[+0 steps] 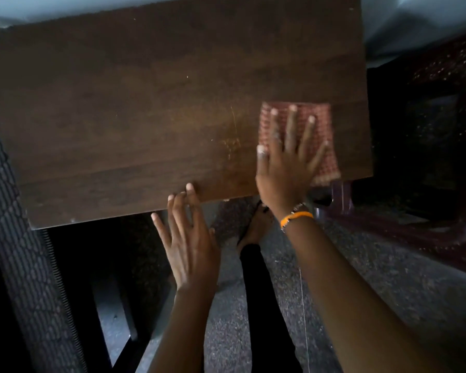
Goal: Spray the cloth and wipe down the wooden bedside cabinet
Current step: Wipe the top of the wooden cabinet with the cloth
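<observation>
The dark wooden cabinet top (135, 109) fills the upper part of the head view. A red checked cloth (324, 135) lies flat near its front right corner. My right hand (285, 162) presses down on the cloth with fingers spread; an orange band circles that wrist. My left hand (189, 238) is flat and empty, its fingertips resting on the cabinet's front edge. No spray bottle is in view.
A dark maroon plastic stool (441, 162) stands right of the cabinet. A patterned dark mesh surface (19, 238) runs down the left side. White fabric (414, 25) lies behind the cabinet. My foot (253, 227) rests on the speckled grey floor (361, 278) below the cabinet edge.
</observation>
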